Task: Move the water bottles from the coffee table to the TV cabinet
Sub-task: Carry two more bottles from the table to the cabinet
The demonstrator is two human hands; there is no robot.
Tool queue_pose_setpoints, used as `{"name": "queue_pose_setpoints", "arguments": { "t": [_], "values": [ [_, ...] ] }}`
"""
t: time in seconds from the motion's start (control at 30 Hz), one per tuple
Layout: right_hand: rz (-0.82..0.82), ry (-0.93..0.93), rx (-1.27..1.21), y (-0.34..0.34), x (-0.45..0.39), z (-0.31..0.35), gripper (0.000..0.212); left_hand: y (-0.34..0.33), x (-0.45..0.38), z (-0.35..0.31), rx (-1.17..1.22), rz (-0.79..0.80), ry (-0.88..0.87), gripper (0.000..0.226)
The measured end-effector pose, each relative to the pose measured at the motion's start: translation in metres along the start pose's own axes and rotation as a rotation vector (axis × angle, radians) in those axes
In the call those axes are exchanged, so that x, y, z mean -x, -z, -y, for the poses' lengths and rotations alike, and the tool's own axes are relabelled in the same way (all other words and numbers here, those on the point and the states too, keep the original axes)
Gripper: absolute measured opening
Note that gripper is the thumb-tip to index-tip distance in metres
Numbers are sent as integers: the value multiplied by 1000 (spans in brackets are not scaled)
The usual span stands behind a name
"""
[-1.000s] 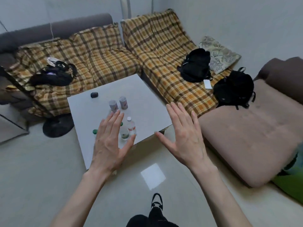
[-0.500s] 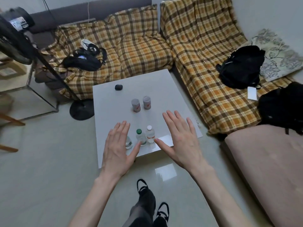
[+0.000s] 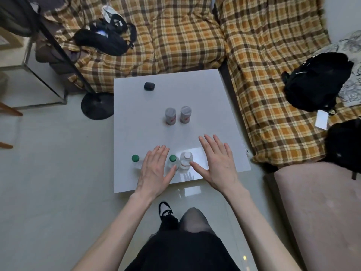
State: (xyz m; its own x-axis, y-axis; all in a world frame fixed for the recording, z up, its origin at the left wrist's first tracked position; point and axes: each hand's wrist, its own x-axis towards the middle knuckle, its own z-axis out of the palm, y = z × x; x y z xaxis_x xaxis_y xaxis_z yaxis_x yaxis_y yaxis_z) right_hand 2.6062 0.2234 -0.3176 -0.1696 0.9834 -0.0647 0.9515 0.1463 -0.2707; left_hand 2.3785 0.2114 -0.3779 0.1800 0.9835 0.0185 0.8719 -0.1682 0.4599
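While both hands hover spread above the near edge of the white counter (image 3: 136, 106), neither has hold of anything. Head view: left hand (image 3: 154, 171), fingers flat and splayed, sits between two green-capped bottles, one (image 3: 135, 162) at its 9 o'clock, the other (image 3: 173, 162) at its 3 o'clock. Right hand (image 3: 215, 163), equally splayed, has its thumb just beside the white-capped bottle (image 3: 186, 160); likely both are lined up for a two-handed pickup. Count: three bottles near the front edge; two lidded cans (image 3: 170, 116) at 12 o'clock; one small dark case (image 3: 149, 86) beyond. No TV cabinet shows.
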Motion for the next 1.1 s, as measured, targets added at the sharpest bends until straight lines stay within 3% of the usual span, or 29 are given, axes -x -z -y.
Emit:
{"name": "queue_pose_setpoints", "arguments": {
  "t": [0.37, 0.67, 0.93, 1.1],
  "values": [
    [276, -36, -24, -74, -75, -13, 75, -59, -44, 22, -49, 159, 139, 57],
    [475, -26, 127, -147, -97, -27, 40, -114, -75, 33, -8, 332, 192, 48],
    [445, -15, 46, -158, -110, -29, 24, -119, -85, 44, 120, 306, 418, 27],
    [366, 32, 10, -121, -116, -27, 30, -80, -92, 30, 215, 205, 461, 30]
  ]
}}
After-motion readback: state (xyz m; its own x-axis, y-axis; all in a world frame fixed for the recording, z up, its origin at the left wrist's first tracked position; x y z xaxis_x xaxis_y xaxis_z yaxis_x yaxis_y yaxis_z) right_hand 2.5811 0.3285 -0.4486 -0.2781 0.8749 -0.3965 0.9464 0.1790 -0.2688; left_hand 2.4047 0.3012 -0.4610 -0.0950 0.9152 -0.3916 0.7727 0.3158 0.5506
